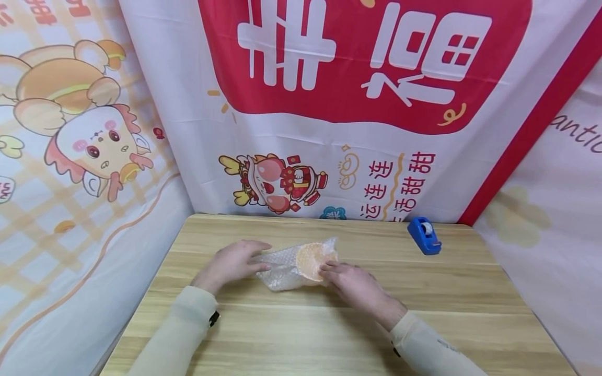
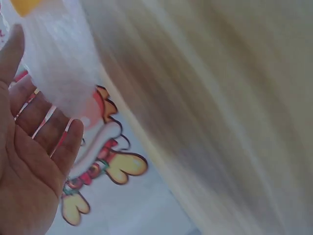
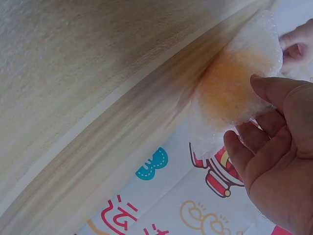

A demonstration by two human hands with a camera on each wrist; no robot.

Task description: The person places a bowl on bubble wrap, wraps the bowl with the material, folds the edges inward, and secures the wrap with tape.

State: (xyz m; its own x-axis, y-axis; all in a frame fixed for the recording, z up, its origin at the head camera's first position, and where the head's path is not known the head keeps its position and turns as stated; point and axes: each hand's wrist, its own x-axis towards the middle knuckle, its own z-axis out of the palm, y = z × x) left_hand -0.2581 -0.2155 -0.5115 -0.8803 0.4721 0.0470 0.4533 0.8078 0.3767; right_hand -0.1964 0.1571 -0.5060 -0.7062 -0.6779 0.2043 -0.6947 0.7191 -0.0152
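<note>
A sheet of bubble wrap (image 1: 281, 266) lies across the table with a round, flat-looking orange thing (image 1: 309, 261) wrapped in its right end. My right hand (image 1: 355, 290) grips that end, thumb on one face and fingers at the other, as the right wrist view shows around the orange thing (image 3: 227, 90). At the opposite end my left hand (image 1: 232, 265) reaches toward the loose wrap, its fingers apart and relaxed. In the left wrist view the left palm (image 2: 29, 161) is bare, and the clear wrap (image 2: 63, 63) passes just beyond the fingertips.
A blue tape dispenser (image 1: 425, 236) with a roll of tape stands near the back right of the wooden table (image 1: 301, 334). Printed cloth hangs (image 1: 291, 130) close behind the table's back edge, with more cloth at both sides.
</note>
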